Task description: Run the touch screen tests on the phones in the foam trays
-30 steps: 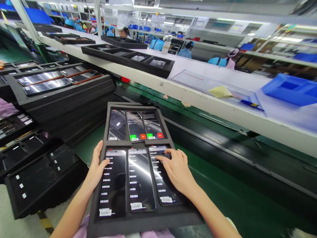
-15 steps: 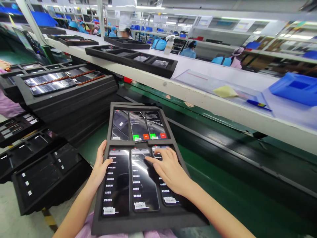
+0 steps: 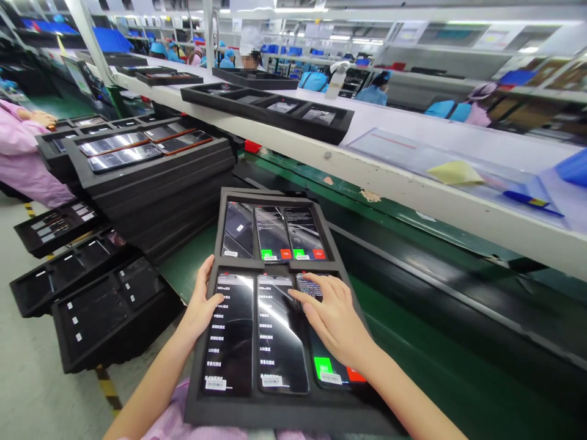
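A black foam tray (image 3: 270, 414) rests over my lap with two rows of smartphones. My left hand (image 3: 202, 308) grips its left edge, thumb over the near-left smartphone (image 3: 233, 342), which shows a white text list. The middle smartphone (image 3: 283, 342) carries a similar list. My right hand (image 3: 337, 311), fingers apart, hovers over the near-right smartphone (image 3: 321, 342) and partly hides it; green and red buttons show on that screen. Its index fingertip is by the middle phone's upper right; I cannot tell if it touches. In the far row, two smartphones (image 3: 270, 229) show text and coloured buttons; the left one (image 3: 238, 229) is dark.
A stack of foam trays (image 3: 160, 183) bearing phones stands at left, with more trays (image 3: 114, 305) below. The white workbench (image 3: 385, 128) holds a long black tray (image 3: 266, 110), a yellow paper (image 3: 454, 173) and a blue pen-like tool (image 3: 532, 201). A person's pink sleeve (image 3: 27, 146) is at far left.
The near-right phone's screen has switched from a text list to one with green and red buttons. The view has turned slightly left. My left hand keeps its hold on the tray.
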`<state>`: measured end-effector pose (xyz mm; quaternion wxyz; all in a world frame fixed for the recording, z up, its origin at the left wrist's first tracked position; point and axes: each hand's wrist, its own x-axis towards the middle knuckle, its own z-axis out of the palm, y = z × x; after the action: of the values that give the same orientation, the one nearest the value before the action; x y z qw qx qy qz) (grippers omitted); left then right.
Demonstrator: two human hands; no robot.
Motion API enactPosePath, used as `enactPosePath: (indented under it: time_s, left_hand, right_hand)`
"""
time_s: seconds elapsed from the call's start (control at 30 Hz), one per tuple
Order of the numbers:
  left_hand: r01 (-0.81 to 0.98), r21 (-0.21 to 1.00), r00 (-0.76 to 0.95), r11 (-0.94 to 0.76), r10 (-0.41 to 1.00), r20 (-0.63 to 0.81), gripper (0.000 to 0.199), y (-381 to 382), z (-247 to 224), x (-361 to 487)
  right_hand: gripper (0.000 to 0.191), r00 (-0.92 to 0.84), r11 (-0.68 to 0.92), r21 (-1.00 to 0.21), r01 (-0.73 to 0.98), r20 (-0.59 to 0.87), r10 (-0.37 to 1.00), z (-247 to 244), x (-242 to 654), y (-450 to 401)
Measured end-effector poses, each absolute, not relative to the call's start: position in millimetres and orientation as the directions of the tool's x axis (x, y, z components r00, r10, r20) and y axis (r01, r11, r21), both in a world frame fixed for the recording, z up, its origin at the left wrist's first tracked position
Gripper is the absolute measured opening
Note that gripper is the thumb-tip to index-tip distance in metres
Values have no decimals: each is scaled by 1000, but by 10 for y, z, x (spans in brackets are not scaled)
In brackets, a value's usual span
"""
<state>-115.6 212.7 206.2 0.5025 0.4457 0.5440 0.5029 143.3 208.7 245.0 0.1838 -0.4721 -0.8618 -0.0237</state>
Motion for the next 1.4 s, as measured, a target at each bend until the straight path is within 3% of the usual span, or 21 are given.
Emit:
enactPosePath:
  time_s: [0.3,0.47,0.6,0.7,0.83,1.03,1.13,1.23,1.4]
  left_hand:
    - [-43,993,-68,112,991,-115,78,1900,1996,-1217]
    - [46,997,95,55,994,-59,84,1509,2031,-1330]
    - [96,988,229,118,964,-137,86,1272,2059,-1410]
    - [117,983,192,138,968,-159,86,1211,2074,-1391]
    - [198,972,77,128,986,-145,82,1206,2102,-1329]
    - [212,969,53,129,988,-143,80,1175,2007,-1325]
    - [219,973,-3,79,997,-81,72,1185,1940,-1303]
    - [323,946,-75,-14,996,41,61,1262,1973,-1282]
    - [656,706,56,-268,950,308,44,1716,2270,-1202]
  right_hand:
    - [39,-443,518,-163,840,345,827,2481,1552,1800]
    - [34,-542,609,-193,770,306,782,2493,1344,1412]
    - [33,-549,639,-255,725,346,761,2391,1179,1253]
    - [32,-545,631,-270,727,331,770,2324,1125,1242]
    - [28,-596,655,-194,730,288,749,2318,1113,1248]
    - [33,-480,585,-152,797,430,765,2301,1447,1140]
    - [34,-373,483,-152,862,454,809,2291,1670,1071]
    - [31,-422,484,-93,870,367,829,2312,1800,1045]
    - [35,-388,460,-93,883,407,827,2433,1903,1290]
